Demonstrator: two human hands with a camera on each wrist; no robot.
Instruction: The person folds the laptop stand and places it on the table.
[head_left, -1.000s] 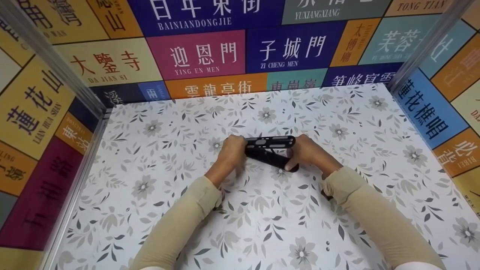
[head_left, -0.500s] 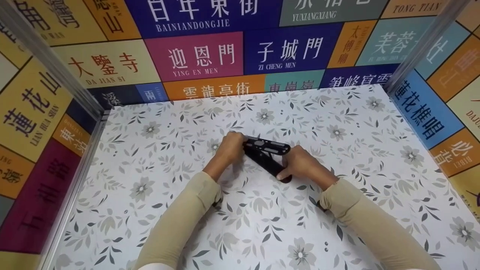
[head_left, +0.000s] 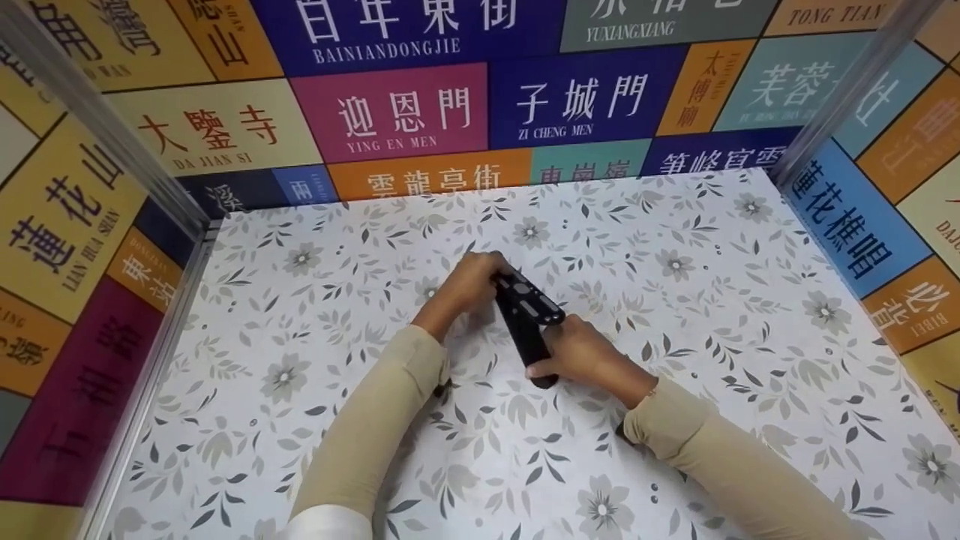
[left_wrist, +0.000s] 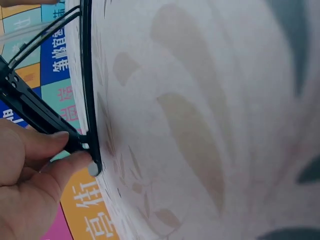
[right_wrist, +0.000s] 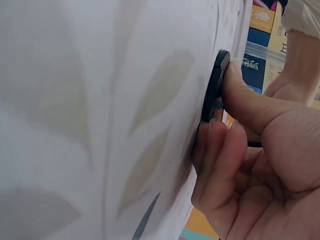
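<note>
A black folding stand (head_left: pixel 523 334) with slotted, hinged arms is held just over the patterned surface. Its two arms spread apart in a narrow V, and thin struts link them in the left wrist view. My left hand (head_left: pixel 474 280) pinches the joined end between thumb and fingers. At the other end, my right hand (head_left: pixel 589 351) grips the lower arm, thumb on one side and fingers curled on the other. The right wrist view shows the rounded tip of that arm (right_wrist: pixel 215 85) by my thumb. My fingers hide part of the hinge.
A white tabletop (head_left: pixel 315 450) printed with grey flowers and leaves lies beneath both arms. Colourful panels (head_left: pixel 390 112) with place names stand along the back and both sides. Clear upright corner posts (head_left: pixel 847 112) rise at the back corners.
The stand has turned so its right end swings toward me. My right hand has moved nearer and to the left with it, and my left hand has shifted slightly farther away.
</note>
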